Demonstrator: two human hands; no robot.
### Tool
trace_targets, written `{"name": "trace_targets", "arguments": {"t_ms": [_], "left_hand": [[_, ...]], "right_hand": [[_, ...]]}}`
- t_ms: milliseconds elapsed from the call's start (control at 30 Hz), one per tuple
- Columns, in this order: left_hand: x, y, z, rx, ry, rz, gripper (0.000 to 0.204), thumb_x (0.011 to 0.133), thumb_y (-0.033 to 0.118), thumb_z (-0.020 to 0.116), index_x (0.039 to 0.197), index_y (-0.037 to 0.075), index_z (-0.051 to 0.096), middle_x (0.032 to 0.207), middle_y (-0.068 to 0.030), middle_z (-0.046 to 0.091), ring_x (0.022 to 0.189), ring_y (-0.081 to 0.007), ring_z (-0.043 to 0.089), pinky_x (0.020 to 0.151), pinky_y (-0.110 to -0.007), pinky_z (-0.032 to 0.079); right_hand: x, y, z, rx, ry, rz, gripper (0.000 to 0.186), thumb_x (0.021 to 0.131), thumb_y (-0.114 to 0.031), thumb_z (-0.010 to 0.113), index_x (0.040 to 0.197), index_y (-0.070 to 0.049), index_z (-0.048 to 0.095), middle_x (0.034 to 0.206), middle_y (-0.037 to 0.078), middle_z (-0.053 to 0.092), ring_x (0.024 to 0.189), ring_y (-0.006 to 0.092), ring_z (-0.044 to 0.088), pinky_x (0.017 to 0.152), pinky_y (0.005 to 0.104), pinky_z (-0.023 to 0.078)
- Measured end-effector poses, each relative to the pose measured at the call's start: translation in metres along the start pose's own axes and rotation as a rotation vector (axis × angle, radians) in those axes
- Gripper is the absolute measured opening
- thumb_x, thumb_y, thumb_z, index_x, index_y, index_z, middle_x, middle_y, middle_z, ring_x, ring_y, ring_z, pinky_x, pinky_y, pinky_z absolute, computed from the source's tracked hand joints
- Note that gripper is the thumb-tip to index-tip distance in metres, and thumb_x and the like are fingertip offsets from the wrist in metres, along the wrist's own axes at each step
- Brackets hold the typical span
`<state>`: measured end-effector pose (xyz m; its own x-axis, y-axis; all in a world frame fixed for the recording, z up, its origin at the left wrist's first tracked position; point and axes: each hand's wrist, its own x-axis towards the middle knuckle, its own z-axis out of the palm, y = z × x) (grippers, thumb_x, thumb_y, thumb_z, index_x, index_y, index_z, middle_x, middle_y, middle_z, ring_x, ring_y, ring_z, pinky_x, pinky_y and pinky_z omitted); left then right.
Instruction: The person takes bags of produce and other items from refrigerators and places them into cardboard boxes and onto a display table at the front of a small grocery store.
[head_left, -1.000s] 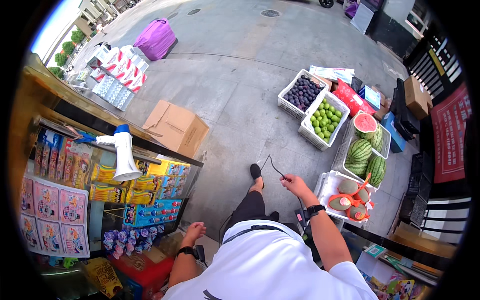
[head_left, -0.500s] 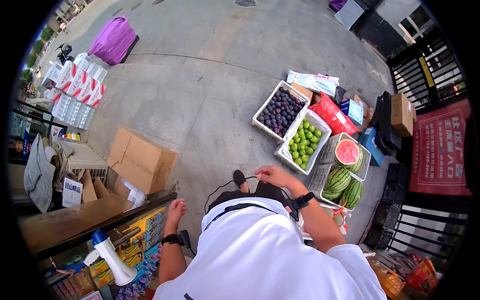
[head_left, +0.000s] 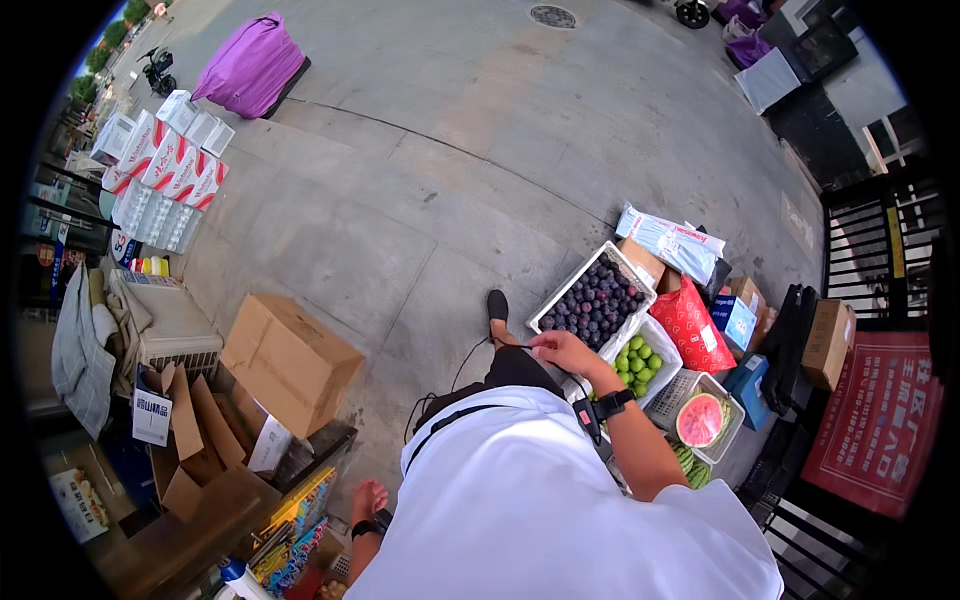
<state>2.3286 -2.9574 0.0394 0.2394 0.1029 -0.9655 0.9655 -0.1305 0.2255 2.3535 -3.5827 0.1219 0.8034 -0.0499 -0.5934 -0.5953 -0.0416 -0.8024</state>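
My right hand (head_left: 563, 350) is in front of my right thigh, its fingers closed on a thin black cable (head_left: 470, 362) that loops toward my waist. On that wrist is a black band with a small device (head_left: 586, 416) hanging from it. My left hand (head_left: 370, 497) hangs low by a counter edge, fingers loosely bent and slightly apart, with nothing seen in it. Nearest my right hand are a white crate of dark plums (head_left: 592, 303) and a lined crate of green fruit (head_left: 637, 367). Beyond my right forearm, a cut watermelon (head_left: 700, 420) tops a crate; whole watermelons (head_left: 692, 466) are partly hidden.
A cardboard box (head_left: 290, 362) stands on the left, next to opened cartons (head_left: 190, 440). Farther back are stacked white-and-red boxes (head_left: 170, 165) and a large purple bag (head_left: 252, 65). Parcels, including a red one (head_left: 690, 325), lie behind the fruit. Black fencing (head_left: 875, 260) lines the right.
My body has moved forward and turned, so the fruit crates are closer to my right hand. My left hand is lower, and the megaphone is mostly out of view.
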Motion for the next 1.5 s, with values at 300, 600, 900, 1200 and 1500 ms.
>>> {"name": "trace_targets", "arguments": {"t_ms": [300,600,900,1200,1500], "left_hand": [[-0.064,0.182,0.182,0.008,0.128,0.155,0.025,0.089,0.024,0.049,0.109,0.009,0.054,0.095,-0.0044,0.062,0.077,-0.0148,0.059,0.064,-0.027,0.046],[-0.026,0.411,0.246,0.128,0.039,0.516,0.029,0.086,0.023,0.052,0.108,0.006,0.056,0.091,-0.0054,0.063,0.076,-0.0149,0.060,0.066,-0.028,0.047],[0.075,0.510,0.244,0.085,-0.003,0.301,0.027,0.085,0.026,0.053,0.102,0.006,0.058,0.090,-0.0086,0.065,0.072,-0.0154,0.061,0.061,-0.029,0.048],[0.073,0.586,0.246,-0.313,0.175,0.442,0.020,0.083,0.013,0.050,0.099,0.004,0.060,0.082,-0.0075,0.065,0.064,-0.0153,0.061,0.056,-0.027,0.048],[0.047,0.502,0.283,-0.719,0.468,0.149,0.020,0.083,0.016,0.051,0.099,0.007,0.056,0.080,-0.0062,0.063,0.061,-0.0145,0.059,0.051,-0.027,0.046]], "right_hand": [[0.183,-0.179,-0.082,-0.044,-0.270,-0.143,0.023,0.080,-0.009,0.063,0.102,-0.002,0.062,0.084,0.002,0.062,0.074,0.0076,0.055,0.067,0.0223,0.046],[0.293,-0.289,-0.101,-0.235,-0.285,-0.168,0.021,0.080,-0.009,0.064,0.100,-0.001,0.064,0.081,0.001,0.063,0.072,0.0079,0.055,0.065,0.0222,0.045],[0.384,-0.362,-0.139,-0.201,-0.213,-0.047,0.023,0.078,-0.011,0.066,0.098,0.000,0.065,0.078,0.003,0.065,0.067,0.0088,0.058,0.064,0.0217,0.047],[0.516,-0.445,-0.114,-0.451,-0.427,-0.018,0.026,0.081,-0.013,0.064,0.103,0.001,0.062,0.086,0.005,0.066,0.074,0.0101,0.060,0.069,0.0230,0.048],[0.629,-0.490,-0.077,-0.734,-0.729,-0.155,0.027,0.082,-0.015,0.063,0.104,0.001,0.061,0.084,0.005,0.065,0.073,0.0116,0.060,0.067,0.0255,0.049]]}}
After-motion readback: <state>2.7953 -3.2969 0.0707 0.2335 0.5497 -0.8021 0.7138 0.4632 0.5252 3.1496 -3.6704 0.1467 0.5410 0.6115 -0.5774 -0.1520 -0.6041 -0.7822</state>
